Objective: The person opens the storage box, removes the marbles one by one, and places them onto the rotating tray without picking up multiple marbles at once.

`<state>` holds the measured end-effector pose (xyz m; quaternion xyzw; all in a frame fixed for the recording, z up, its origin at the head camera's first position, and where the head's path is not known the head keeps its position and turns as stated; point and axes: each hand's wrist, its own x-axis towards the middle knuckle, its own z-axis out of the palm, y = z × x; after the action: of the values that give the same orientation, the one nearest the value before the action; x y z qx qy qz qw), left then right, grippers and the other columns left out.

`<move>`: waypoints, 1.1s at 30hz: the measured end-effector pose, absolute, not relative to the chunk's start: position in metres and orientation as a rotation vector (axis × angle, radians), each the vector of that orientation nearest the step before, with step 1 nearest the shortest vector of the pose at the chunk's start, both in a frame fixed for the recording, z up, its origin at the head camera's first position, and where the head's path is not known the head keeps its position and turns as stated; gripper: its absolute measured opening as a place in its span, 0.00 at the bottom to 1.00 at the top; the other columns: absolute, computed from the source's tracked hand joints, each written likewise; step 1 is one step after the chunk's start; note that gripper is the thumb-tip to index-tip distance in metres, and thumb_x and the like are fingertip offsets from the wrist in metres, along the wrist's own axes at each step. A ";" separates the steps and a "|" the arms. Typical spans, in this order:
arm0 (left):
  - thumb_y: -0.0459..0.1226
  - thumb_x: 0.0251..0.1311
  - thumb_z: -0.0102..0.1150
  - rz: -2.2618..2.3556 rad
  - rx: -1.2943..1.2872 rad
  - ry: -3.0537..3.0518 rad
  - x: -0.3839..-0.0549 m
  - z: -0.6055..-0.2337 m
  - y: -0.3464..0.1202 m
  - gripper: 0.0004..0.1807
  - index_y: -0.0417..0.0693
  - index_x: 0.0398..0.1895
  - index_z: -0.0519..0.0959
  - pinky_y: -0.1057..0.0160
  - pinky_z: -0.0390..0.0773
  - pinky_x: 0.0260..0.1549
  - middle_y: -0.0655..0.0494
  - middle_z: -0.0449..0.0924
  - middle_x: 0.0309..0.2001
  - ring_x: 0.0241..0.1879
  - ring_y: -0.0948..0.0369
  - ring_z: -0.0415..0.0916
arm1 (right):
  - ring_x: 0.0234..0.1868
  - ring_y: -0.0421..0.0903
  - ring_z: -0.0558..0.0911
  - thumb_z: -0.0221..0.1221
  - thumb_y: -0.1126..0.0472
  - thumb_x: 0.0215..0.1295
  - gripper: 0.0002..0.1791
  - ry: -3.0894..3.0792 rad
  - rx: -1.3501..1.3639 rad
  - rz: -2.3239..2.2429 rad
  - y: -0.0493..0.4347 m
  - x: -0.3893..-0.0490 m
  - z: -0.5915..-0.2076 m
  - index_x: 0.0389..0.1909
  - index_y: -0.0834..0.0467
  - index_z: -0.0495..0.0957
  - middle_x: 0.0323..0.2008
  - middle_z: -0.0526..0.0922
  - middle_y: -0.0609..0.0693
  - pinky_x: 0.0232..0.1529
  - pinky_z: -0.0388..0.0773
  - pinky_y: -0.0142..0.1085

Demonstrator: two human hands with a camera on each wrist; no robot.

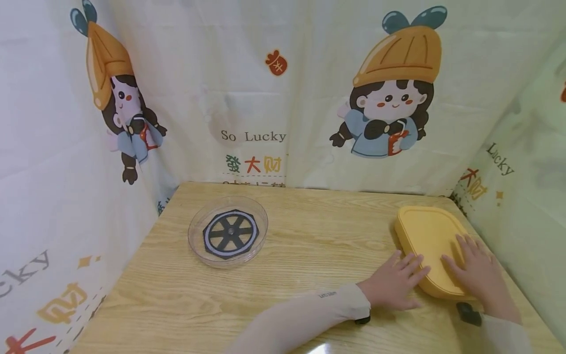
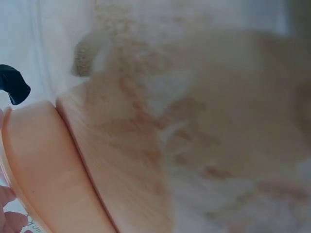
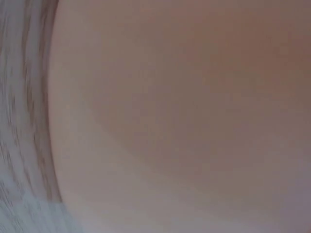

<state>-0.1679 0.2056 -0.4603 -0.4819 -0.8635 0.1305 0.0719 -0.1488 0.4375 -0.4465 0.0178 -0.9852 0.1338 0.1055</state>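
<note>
A yellow lidded box (image 1: 435, 246) with rounded corners lies on the right of the table; its pale orange side wall (image 2: 53, 170) fills the lower left of the left wrist view. My left hand (image 1: 393, 281) is at the box's near left edge, fingers spread and fingertips over the lid's rim. On the lid's right side rests my right hand (image 1: 479, 270), fingers extended and thumb apart, pointing across the lid. Blurred skin covers most of the right wrist view, with wood grain along its left side.
On the left of the wooden table (image 1: 309, 236) stands a clear round dish (image 1: 195, 244), with a black spoked wheel-shaped piece (image 1: 231, 231) seen within its outline. Printed curtains (image 1: 305, 88) hang behind the table and at both sides. The right curtain is close beside the box.
</note>
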 end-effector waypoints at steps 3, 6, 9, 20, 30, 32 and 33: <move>0.71 0.58 0.28 0.382 -1.461 -2.608 -0.167 -0.461 0.207 0.47 0.61 0.74 0.30 0.58 0.39 0.73 0.60 0.26 0.76 0.75 0.63 0.28 | 0.70 0.73 0.39 0.45 0.45 0.69 0.42 -2.915 0.044 0.401 0.443 -0.152 -0.448 0.72 0.67 0.40 0.69 0.41 0.75 0.57 0.34 0.74; 0.71 0.58 0.28 0.371 -1.478 -2.595 -0.167 -0.461 0.209 0.48 0.61 0.74 0.30 0.59 0.38 0.73 0.60 0.28 0.76 0.75 0.63 0.29 | 0.69 0.74 0.39 0.44 0.46 0.70 0.41 -2.914 0.031 0.407 0.447 -0.153 -0.449 0.72 0.67 0.41 0.68 0.42 0.76 0.57 0.35 0.74; 0.70 0.59 0.29 0.366 -1.489 -2.576 -0.168 -0.460 0.210 0.47 0.61 0.74 0.31 0.59 0.37 0.73 0.60 0.29 0.76 0.75 0.63 0.29 | 0.69 0.75 0.40 0.44 0.46 0.70 0.41 -2.913 0.032 0.406 0.450 -0.155 -0.451 0.71 0.67 0.41 0.68 0.42 0.78 0.56 0.37 0.75; 0.69 0.60 0.29 0.353 -1.519 -2.587 -0.169 -0.461 0.209 0.45 0.62 0.75 0.33 0.60 0.34 0.73 0.58 0.29 0.76 0.75 0.63 0.27 | 0.65 0.80 0.41 0.43 0.50 0.71 0.38 -2.901 0.102 0.462 0.446 -0.156 -0.455 0.69 0.73 0.45 0.63 0.42 0.84 0.60 0.37 0.71; 0.68 0.61 0.28 0.333 -1.530 -2.558 -0.174 -0.465 0.203 0.42 0.59 0.74 0.44 0.60 0.36 0.73 0.57 0.35 0.76 0.75 0.61 0.31 | 0.64 0.81 0.45 0.43 0.49 0.71 0.37 -2.887 0.094 0.435 0.432 -0.159 -0.457 0.66 0.75 0.50 0.62 0.47 0.85 0.57 0.43 0.72; 0.68 0.61 0.28 0.321 -1.525 -2.564 -0.176 -0.465 0.201 0.41 0.60 0.73 0.47 0.60 0.37 0.73 0.57 0.36 0.76 0.75 0.61 0.32 | 0.64 0.81 0.47 0.44 0.49 0.71 0.37 -2.879 0.100 0.423 0.427 -0.160 -0.456 0.66 0.75 0.52 0.62 0.49 0.85 0.56 0.46 0.72; 0.68 0.61 0.29 0.306 -1.523 -2.564 -0.177 -0.464 0.200 0.40 0.60 0.72 0.49 0.60 0.38 0.73 0.57 0.38 0.76 0.75 0.61 0.33 | 0.63 0.81 0.48 0.44 0.49 0.70 0.36 -2.872 0.105 0.412 0.425 -0.161 -0.456 0.65 0.76 0.53 0.61 0.50 0.85 0.56 0.47 0.72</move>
<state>-0.1766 0.2002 -0.4645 -0.5067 -0.8530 0.1019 0.0718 -0.1607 0.4253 -0.4563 0.0359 -0.9822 0.1409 0.1191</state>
